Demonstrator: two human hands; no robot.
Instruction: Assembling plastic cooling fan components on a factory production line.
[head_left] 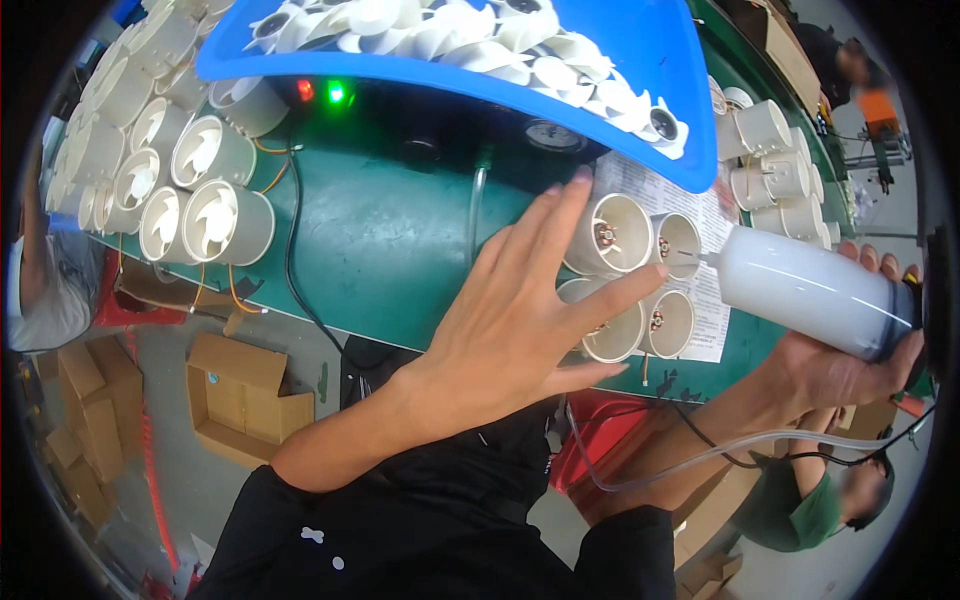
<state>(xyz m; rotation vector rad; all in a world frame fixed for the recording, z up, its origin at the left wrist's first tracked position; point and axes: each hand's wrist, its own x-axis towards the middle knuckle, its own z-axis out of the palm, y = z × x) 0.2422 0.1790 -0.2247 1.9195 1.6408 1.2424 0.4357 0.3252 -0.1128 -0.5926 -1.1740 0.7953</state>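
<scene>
My right hand (830, 370) is wrapped round a large dispensing syringe (800, 285) filled with something whitish. Its thin needle (690, 256) points left, with the tip at the mouth of one white plastic cylinder (680, 232). Inside that cylinder and three-sided around it, similar cylinders such as the upper left one (622, 205) show small copper-wound parts in their bottoms. My left hand (510, 310) spreads its fingers palm down beside this group, thumb and index finger reaching over the lower ones. Whether its fingertips touch them I cannot tell.
A blue bin (450, 72) of white fan blades stands on a black box with lit indicators and a gauge (553, 135). White cylinders with fans (228, 220) crowd the green table's left; more cylinders (765, 130) lie at right. Hose (700, 455), cable, cartons (240, 400) and other people surround me.
</scene>
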